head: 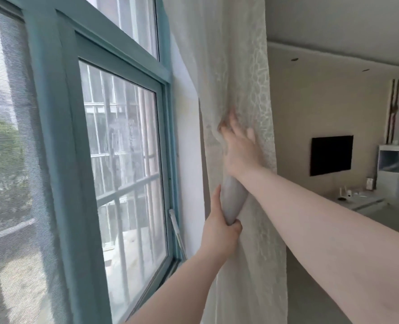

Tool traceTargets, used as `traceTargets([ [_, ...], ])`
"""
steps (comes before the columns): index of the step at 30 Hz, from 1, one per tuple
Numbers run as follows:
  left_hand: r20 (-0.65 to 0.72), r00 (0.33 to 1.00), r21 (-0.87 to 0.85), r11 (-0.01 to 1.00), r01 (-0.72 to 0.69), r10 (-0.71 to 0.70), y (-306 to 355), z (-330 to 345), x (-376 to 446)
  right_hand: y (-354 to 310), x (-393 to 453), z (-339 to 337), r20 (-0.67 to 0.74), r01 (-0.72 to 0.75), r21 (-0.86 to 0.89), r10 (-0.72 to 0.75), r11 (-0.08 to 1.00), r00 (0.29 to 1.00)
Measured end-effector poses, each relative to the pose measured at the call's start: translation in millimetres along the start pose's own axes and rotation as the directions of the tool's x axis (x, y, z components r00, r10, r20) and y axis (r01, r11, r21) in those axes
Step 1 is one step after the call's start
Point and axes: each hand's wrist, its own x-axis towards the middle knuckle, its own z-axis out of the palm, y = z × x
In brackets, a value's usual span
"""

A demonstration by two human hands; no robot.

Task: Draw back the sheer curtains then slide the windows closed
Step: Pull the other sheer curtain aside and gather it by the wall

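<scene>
Two hands on the sheer curtain (245, 90), bunched at 3 o'clock of the window (123, 160): left hand (221, 230) gripping a grey tieback (232, 199) against it, right hand (240, 148) at 12 o'clock, fingers pressed into folds, grip unclear.

Both bare forearms reach forward and upward from the lower edge of the view, the right crossing above the left. The left hand (221, 226) is turned thumb-up, its fingers curled round a pale grey tube (233, 202) at the tube's lower end, thumb stretched up along its side. The right hand (239, 148) sits higher, wrist bent, fingers spread and pushed into the sheer curtain (240, 78); its fingertips are hidden in the folds.
</scene>
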Motion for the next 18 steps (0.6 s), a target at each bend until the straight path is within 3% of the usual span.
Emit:
traceTargets([
  [8,-0.043,0.998,0.07,0.997,0.042,-0.039,-19,49,75,68,38,47,0.103,-0.041,0.041,0.036,0.998,0.994],
  [13,-0.135,0.991,0.047,0.999,0.026,-0.019,-27,59,118,85,44,64,0.025,0.031,0.143,-0.035,0.989,0.999],
  [18,-0.263,0.965,0.149,0.987,0.056,-0.015,-22,58,154,101,38,74,-0.074,0.084,0.224,-0.069,0.971,0.995],
])
